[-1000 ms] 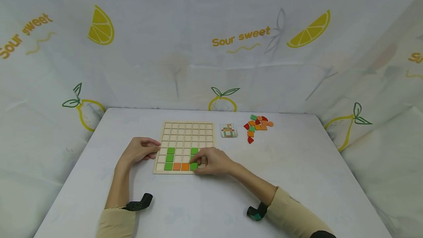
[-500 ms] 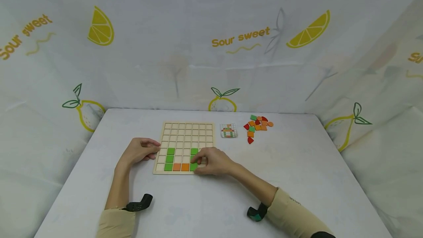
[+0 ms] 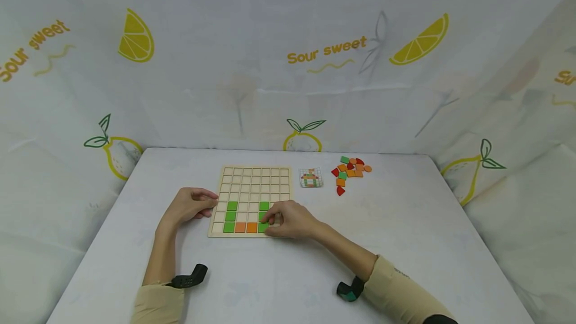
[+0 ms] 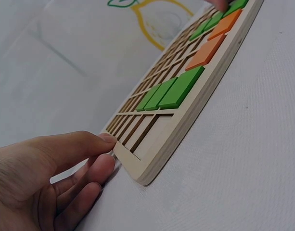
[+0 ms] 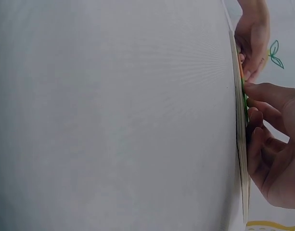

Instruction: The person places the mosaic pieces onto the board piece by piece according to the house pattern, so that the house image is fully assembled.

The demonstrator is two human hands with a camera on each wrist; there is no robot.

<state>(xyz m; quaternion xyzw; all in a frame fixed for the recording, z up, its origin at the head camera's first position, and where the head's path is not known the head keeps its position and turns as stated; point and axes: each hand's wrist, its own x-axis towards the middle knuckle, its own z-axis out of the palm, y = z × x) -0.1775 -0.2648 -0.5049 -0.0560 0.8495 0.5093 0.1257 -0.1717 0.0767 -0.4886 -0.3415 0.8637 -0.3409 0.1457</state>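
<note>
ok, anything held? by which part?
Can't tell if either grips: left hand touches the board at its left edge, right hand the bottom-right green tile.

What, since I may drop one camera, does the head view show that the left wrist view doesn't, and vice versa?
Head only: the pattern card, loose tiles, beige sleeves.
Left wrist only: the layered side edge of the wooden grid board.
Both: the board, its green tiles and orange tiles, the left hand, and the right hand, partly in the second.
</note>
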